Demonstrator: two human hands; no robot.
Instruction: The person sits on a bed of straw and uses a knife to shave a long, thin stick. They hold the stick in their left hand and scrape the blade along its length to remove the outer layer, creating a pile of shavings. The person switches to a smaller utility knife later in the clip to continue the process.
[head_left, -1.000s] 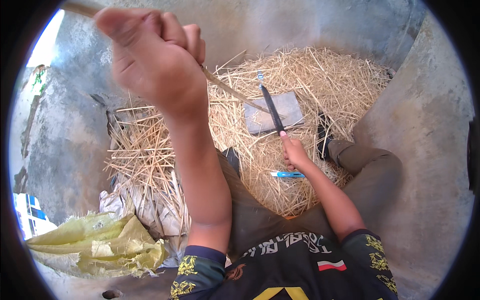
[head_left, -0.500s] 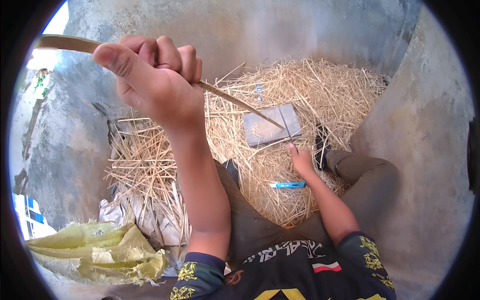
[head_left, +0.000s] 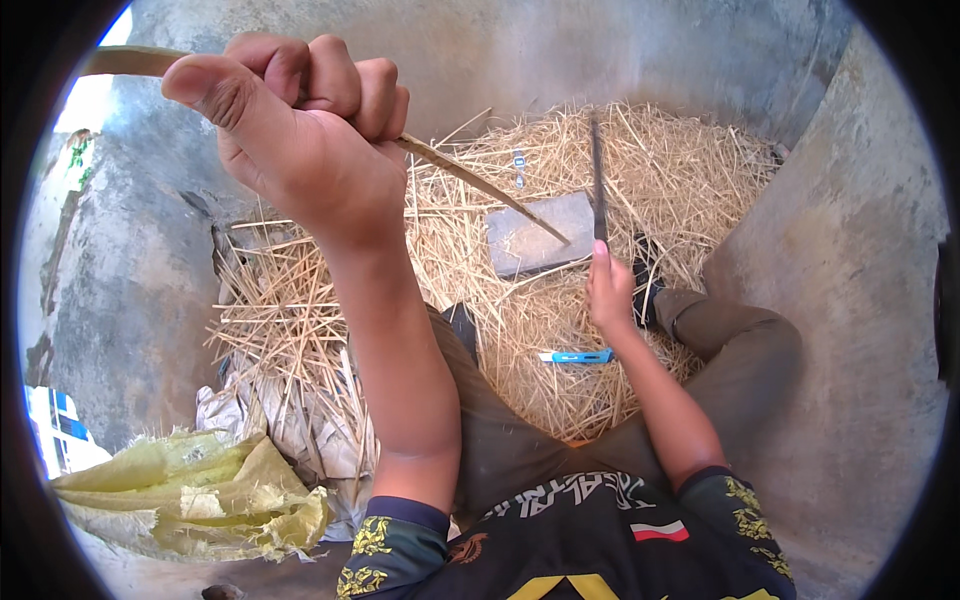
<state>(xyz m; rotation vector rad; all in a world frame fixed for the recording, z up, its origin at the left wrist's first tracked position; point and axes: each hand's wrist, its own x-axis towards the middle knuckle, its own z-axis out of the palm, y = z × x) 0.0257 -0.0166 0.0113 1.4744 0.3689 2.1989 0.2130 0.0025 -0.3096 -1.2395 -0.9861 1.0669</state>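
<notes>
My left hand (head_left: pixel 310 140), raised high at the upper left, is closed around a long thin bamboo strip (head_left: pixel 480 187). The strip slants down to the right, its lower end over a flat grey block (head_left: pixel 515 255), and its other end runs out past my thumb. Further right, my right hand (head_left: pixel 612 292) grips a knife, its handle mostly hidden in my fingers. The knife's long dark blade (head_left: pixel 599 175) points away from me, along the block's right edge.
Pale shavings (head_left: pixel 690 180) cover the floor around the block. A blue box cutter (head_left: pixel 578 357) lies between my legs. To the left are a heap of thin sticks (head_left: pixel 280 325) and a torn yellow sack (head_left: pixel 190 500). Concrete walls (head_left: pixel 840 220) stand close around.
The knife has moved off the block to its right side, with my right hand shifting slightly away from me. My left hand has risen a little up and left, still holding the bamboo strip.
</notes>
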